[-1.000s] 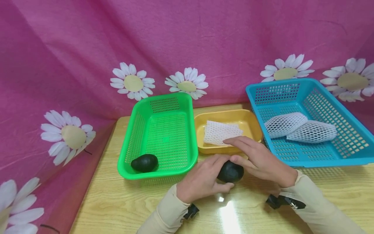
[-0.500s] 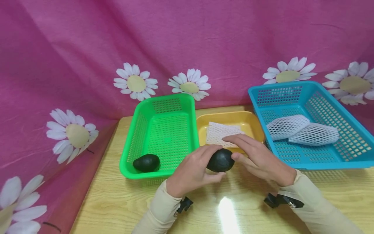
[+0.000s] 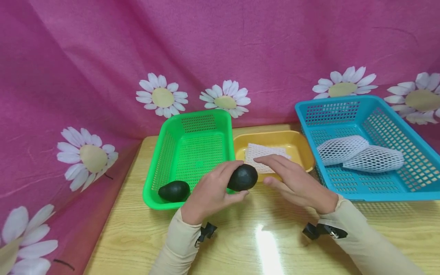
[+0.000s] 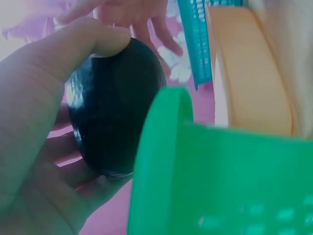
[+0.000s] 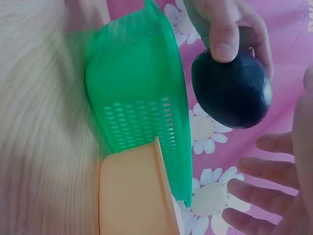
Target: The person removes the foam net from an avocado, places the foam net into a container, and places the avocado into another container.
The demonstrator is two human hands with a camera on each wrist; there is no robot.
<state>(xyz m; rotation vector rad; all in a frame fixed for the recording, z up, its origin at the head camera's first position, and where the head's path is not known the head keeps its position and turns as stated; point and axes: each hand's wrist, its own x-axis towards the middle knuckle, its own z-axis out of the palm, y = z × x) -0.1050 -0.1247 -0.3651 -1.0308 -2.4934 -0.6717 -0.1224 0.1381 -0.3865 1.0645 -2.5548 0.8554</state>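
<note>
A dark avocado (image 3: 243,177) is gripped between the thumb and fingers of my left hand (image 3: 211,191), close to the right front rim of the green basket (image 3: 150,179). The left wrist view shows the same avocado (image 4: 115,103) with the thumb on top and fingers curled beneath. A second avocado (image 3: 174,191) lies in the basket's front left corner. My right hand (image 3: 298,183) is apart from the fruit, fingers extended and holding nothing. It hovers by the front of the yellow tray (image 3: 302,147), where white foam net sleeves (image 3: 252,152) lie.
On the right stands a blue basket (image 3: 343,194) holding two pieces in white foam netting (image 3: 376,158). All the containers sit on a wooden table (image 3: 237,244). A pink flowered cloth (image 3: 268,49) hangs behind them.
My left hand has lifted the avocado off the table area and carried it left towards the green basket. My right hand, earlier at the avocado, is now separated from it.
</note>
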